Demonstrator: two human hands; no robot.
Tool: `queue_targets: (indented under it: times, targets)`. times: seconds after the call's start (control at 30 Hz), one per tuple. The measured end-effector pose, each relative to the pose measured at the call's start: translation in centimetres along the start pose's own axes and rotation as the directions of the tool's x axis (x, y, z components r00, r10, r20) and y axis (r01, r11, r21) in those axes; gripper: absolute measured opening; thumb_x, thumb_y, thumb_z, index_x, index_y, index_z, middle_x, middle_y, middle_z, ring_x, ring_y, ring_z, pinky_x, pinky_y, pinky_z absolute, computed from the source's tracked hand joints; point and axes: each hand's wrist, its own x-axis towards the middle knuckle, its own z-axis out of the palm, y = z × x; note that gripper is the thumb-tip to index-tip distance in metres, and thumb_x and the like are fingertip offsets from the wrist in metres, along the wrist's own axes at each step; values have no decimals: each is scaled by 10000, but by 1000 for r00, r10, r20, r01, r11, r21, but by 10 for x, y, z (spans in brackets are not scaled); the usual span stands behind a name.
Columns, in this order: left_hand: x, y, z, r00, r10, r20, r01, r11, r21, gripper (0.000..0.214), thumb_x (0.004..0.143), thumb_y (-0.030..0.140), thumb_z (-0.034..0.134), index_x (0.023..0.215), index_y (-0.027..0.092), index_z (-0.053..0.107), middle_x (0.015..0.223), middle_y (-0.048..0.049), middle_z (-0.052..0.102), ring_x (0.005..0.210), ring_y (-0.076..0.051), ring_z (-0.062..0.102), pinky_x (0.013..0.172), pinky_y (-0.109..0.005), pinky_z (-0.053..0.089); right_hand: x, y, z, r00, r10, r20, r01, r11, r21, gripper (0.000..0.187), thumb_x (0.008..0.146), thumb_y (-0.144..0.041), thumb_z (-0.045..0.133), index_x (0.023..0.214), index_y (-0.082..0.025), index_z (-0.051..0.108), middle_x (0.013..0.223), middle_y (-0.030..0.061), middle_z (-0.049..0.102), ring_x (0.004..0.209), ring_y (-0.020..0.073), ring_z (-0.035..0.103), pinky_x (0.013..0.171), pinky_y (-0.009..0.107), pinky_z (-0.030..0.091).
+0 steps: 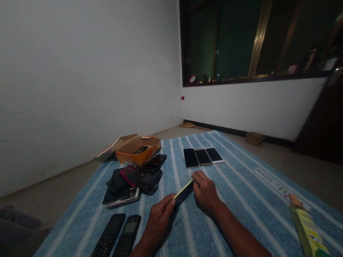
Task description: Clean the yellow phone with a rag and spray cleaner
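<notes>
A dark phone with a yellow-green edge [184, 192] is held tilted above the striped cloth, between my two hands. My left hand [160, 216] pinches its near left end, thumb on top. At the far right end, my right hand [205, 189] has its fingers closed around the corner; the fingertips are partly hidden. Beyond my hands lie three phones in a row: a black one [191, 158], a gold-edged one [203, 157] and a white one [214, 155]. To the left is a pile of phones [131, 185], with a pink-red one [130, 175] on top.
An open orange box [138, 159] holding a dark phone stands behind the pile. Two keypad handsets [119, 235] lie at the near left. On the right is a yellow-green package [308, 228]. The blue striped cloth [241, 192] covers the table.
</notes>
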Motion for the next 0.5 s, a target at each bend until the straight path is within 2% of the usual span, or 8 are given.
queue_targets:
  times: [0.13,0.23,0.5]
  targets:
    - [1,-2,0,1000,6,-14,-7,1000,-13,380,904,461,555,1039,190,784,798,-32,779,721,-208,697,666,-259,557,-7,-24,8,989,-111,93,111,994,5,340,740,-5,436,947,-197,626,992,85,647,915,203,621,799,284,512]
    - [2,1,0,1000,16,-19,-17,999,-36,381,893,466,568,1038,189,785,865,-48,797,796,-227,722,751,-282,574,-12,-41,13,971,-177,161,171,984,53,306,753,-14,445,935,-203,605,978,77,634,879,190,617,770,266,509]
    - [3,6,1,998,-32,-48,28,995,-94,418,837,524,618,1006,183,791,960,-88,808,925,-274,739,858,-343,585,-13,-57,14,961,-202,192,173,972,158,249,826,-43,419,919,-203,585,923,66,607,852,183,608,775,268,516]
